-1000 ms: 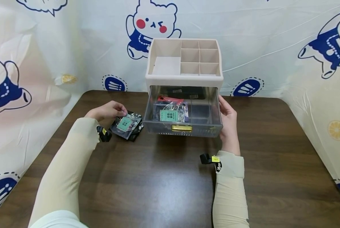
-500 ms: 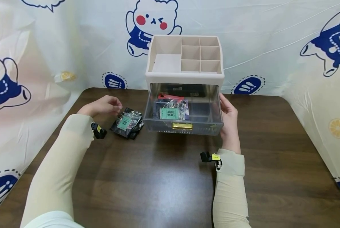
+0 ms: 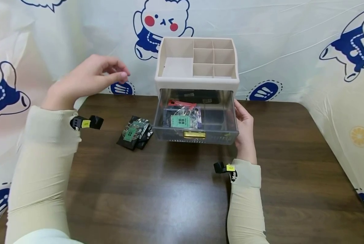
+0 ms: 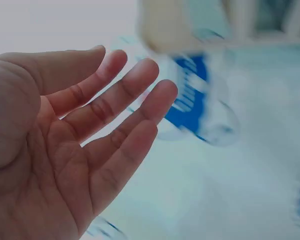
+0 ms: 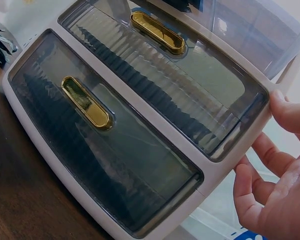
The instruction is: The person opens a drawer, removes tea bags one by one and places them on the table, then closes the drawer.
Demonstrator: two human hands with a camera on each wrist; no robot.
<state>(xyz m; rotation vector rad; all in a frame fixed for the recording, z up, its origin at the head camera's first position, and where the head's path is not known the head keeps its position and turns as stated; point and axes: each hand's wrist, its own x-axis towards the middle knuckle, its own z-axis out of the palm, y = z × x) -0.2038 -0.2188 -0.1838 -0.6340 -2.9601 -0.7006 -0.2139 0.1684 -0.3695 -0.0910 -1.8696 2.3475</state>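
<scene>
A: A dark wood-grain table fills the lower frame. Where are the person's hands?

B: The left hand hangs at upper left, fingers loosely spread, holding nothing. The right hand is right of centre; its wrist view shows thumb and bent fingertips against the side of an organizer.

A: Why there?

B: Probably to steady it, since the top drawer is pulled out and could tip the weight forward. The black packets lie stacked left of centre, just beside the drawer, perhaps for easy reach.

A: Which way do they point?

B: The top packet slants, long axis from lower left to upper right. The drawer's gold handle faces the bottom of the frame; its front runs left to right. Inside, at the drawer's left, lie a green-labelled packet and a red one.

A: And farthest?

B: A pale curtain printed with bears.
</scene>
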